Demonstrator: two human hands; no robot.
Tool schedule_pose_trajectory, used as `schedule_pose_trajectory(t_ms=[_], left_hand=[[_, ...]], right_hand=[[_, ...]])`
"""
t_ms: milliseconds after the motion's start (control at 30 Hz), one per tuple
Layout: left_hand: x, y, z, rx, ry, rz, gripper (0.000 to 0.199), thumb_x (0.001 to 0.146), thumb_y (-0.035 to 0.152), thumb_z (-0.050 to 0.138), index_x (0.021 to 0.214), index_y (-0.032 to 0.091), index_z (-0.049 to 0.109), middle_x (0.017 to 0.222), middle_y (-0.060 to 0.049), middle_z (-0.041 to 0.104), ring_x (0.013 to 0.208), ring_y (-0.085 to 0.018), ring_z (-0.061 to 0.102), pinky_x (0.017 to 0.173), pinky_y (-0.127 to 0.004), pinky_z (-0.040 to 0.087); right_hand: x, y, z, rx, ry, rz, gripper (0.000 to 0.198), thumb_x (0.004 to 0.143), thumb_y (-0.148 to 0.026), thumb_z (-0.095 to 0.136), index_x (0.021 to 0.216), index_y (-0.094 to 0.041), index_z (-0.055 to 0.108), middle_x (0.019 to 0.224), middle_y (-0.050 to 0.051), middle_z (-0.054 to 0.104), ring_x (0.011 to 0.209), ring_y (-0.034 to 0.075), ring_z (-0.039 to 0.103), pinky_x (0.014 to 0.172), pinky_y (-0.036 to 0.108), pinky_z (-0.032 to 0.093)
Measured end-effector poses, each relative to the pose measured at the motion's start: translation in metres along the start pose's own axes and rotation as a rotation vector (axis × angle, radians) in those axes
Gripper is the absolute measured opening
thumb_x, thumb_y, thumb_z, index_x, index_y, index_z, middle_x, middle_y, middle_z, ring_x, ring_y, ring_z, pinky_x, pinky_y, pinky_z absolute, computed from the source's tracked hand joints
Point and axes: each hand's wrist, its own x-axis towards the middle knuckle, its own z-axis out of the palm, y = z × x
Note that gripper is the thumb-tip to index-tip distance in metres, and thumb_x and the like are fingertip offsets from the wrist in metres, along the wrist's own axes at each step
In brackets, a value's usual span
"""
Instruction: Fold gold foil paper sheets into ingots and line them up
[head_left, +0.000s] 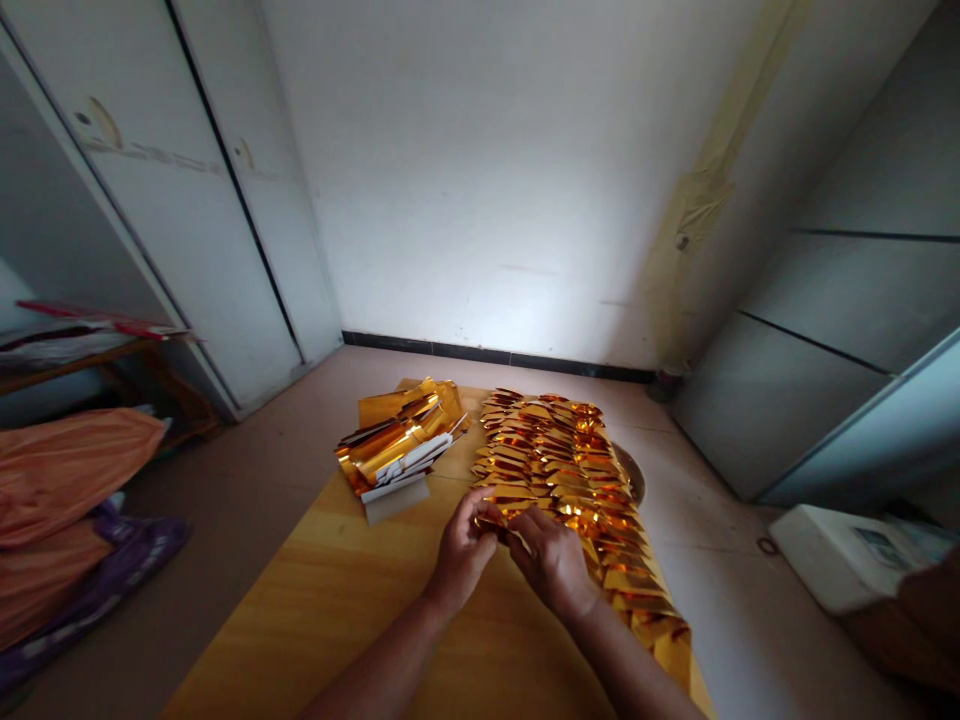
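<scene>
Both my hands meet over the table, pinching one small piece of gold foil paper between them. My left hand grips its left end with thumb and fingers. On the other end, the fingers of my right hand are closed, hiding most of the piece. Just beyond and to the right lie rows of folded gold foil paper pieces, overlapping closely. A loose pile of flat gold foil sheets rests at the far left, some showing white undersides.
The wooden table stands on a pinkish floor before a white wall. A round metal basin shows behind its right edge. To the right is a white box; to the left, orange and purple bags beside a cabinet.
</scene>
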Motion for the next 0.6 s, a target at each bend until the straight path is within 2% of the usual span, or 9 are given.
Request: schedule_pose_trajectory(t_ms=[167,233,300,367,433,500,600], left_hand=[[0.008,0.003,0.004,0.008,-0.003,0.033,0.049,0.068,0.016,0.058,0.116,0.019,0.052,0.091,-0.002,0.06,0.084,-0.016,0.059,0.073,-0.027,0.05],[0.012,0.002,0.006,0.015,-0.014,0.05,0.051,0.068,0.016,0.058,0.119,0.018,0.05,0.097,-0.005,0.061,0.088,-0.017,0.06,0.075,-0.027,0.051],[0.018,0.002,0.007,0.035,-0.033,0.083,0.057,0.07,0.018,0.059,0.126,0.019,0.046,0.111,-0.008,0.06,0.089,-0.017,0.06,0.077,-0.028,0.051],[0.023,0.001,0.008,0.09,-0.045,0.134,0.068,0.072,0.021,0.06,0.136,0.021,0.036,0.128,-0.012,0.052,0.078,-0.012,0.059,0.073,-0.027,0.052],[0.027,0.0,0.007,0.186,-0.029,0.188,0.075,0.074,0.023,0.06,0.142,0.023,0.028,0.136,-0.013,0.046,0.066,-0.007,0.053,0.067,-0.025,0.051],[0.031,-0.004,0.003,0.306,0.028,0.228,0.075,0.075,0.023,0.058,0.143,0.023,0.026,0.13,-0.011,0.052,0.061,-0.006,0.05,0.065,-0.024,0.05],[0.038,-0.015,-0.008,0.46,0.173,0.252,0.068,0.074,0.021,0.057,0.139,0.02,0.036,0.106,-0.006,0.063,0.059,-0.007,0.049,0.063,-0.023,0.049]], right_hand=[[0.007,0.007,-0.003,0.126,0.067,0.059,0.017,0.09,-0.022,0.048,0.08,-0.02,0.062,0.077,0.0,0.062,0.065,0.01,0.058,0.059,0.018,0.036],[0.012,0.009,-0.005,0.077,0.083,0.046,0.019,0.09,-0.021,0.048,0.077,-0.019,0.061,0.074,0.0,0.061,0.063,0.01,0.057,0.058,0.019,0.034],[0.021,0.014,-0.007,-0.005,0.105,0.021,0.02,0.09,-0.021,0.047,0.075,-0.018,0.061,0.072,0.0,0.06,0.061,0.009,0.055,0.057,0.019,0.031],[0.034,0.024,-0.012,-0.11,0.142,0.015,0.023,0.09,-0.02,0.046,0.072,-0.018,0.061,0.071,0.0,0.06,0.058,0.008,0.052,0.055,0.021,0.028],[0.051,0.039,-0.017,-0.233,0.171,0.037,0.027,0.091,-0.021,0.045,0.069,-0.017,0.06,0.068,0.0,0.059,0.057,0.008,0.05,0.053,0.022,0.024],[0.07,0.057,-0.022,-0.347,0.17,0.049,0.029,0.091,-0.021,0.044,0.068,-0.017,0.061,0.068,0.001,0.06,0.056,0.009,0.049,0.052,0.024,0.021],[0.095,0.084,-0.026,-0.471,0.085,0.097,0.027,0.09,-0.019,0.044,0.072,-0.017,0.064,0.072,0.003,0.064,0.056,0.009,0.049,0.051,0.025,0.018]])
